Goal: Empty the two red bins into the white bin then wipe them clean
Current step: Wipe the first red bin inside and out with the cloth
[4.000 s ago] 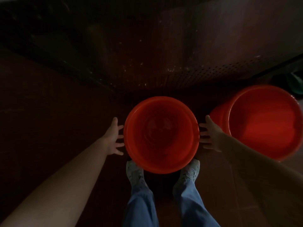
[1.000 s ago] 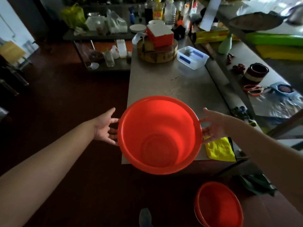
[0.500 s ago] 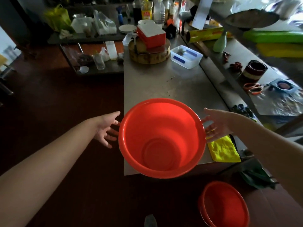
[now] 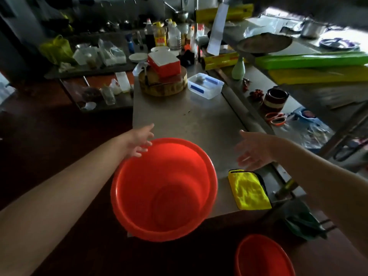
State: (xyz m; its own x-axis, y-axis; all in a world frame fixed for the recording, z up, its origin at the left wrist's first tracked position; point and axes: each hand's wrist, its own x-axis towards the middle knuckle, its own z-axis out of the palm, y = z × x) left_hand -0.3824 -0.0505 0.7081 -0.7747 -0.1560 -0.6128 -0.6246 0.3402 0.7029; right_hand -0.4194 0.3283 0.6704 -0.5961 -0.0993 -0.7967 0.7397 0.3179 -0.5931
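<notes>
Two red bins are in view, and both look empty inside. The first red bin (image 4: 139,186) sits on the near end of the steel table (image 4: 189,124). Its near side sticks out past the table edge, so a bump could tip it. I think it stands up there so it is easy to reach for wiping. The second red bin (image 4: 262,257) is down on the dark floor, near and to the right, likely waiting its turn. I cannot see the white bin.

The left hand (image 4: 138,142) is at the far left rim of the first red bin with its fingers spread and holding nothing. I cannot tell if it touches the rim. The right hand (image 4: 253,151) is also spread wide and empty. It is off to the right, apart from the bin and just above the far end of the yellow cloth (image 4: 248,189). I guess the cloth lies there, just right of the bin, ready to be picked up.

Both bins are round, smooth, shiny plastic with a thick rolled rim and a flat bottom. The cloth looks soft and fluffy with a dark trim. The table top is flat, dull grey metal.
</notes>
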